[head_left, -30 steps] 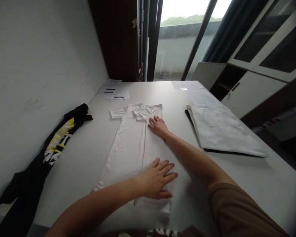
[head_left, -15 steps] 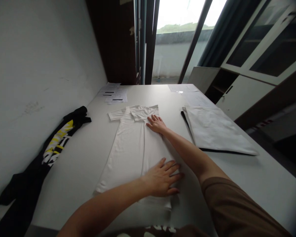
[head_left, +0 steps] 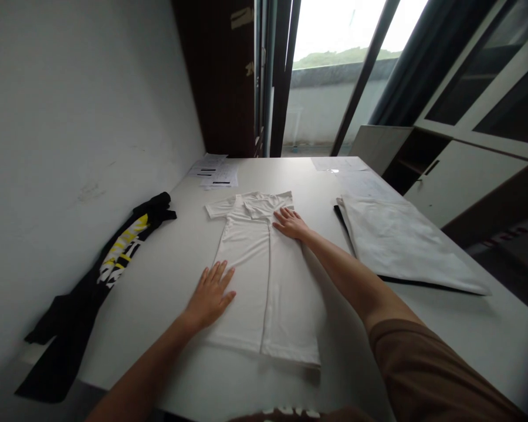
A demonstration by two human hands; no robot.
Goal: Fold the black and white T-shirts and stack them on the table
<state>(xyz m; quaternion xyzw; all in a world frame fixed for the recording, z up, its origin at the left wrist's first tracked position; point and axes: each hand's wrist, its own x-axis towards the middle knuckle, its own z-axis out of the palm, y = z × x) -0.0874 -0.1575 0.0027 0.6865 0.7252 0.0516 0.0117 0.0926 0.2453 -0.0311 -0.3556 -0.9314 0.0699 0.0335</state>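
A white short-sleeved T-shirt point(head_left: 250, 252) lies on the white table point(head_left: 158, 305), with one side folded over lengthwise and both sleeves at the far end. My left hand point(head_left: 211, 296) rests on the shirt's left edge, lower down, palm down with fingers spread. Farther off, my right hand point(head_left: 290, 223) presses flat on the folded part just below the sleeve at upper right, its fingers stretched out. Neither hand grips the cloth.
At the left by the wall lies a black garment point(head_left: 88, 299) with yellow and white lettering. On the right sits a folded white cloth point(head_left: 405, 243) with a black layer beneath. Papers point(head_left: 215, 171) lie at the far left corner, with more sheets point(head_left: 356, 176) at far right.
My left hand has moved left across the shirt, from its right lower side to its left edge. My right hand stays on the folded part. The camera view has shifted slightly.
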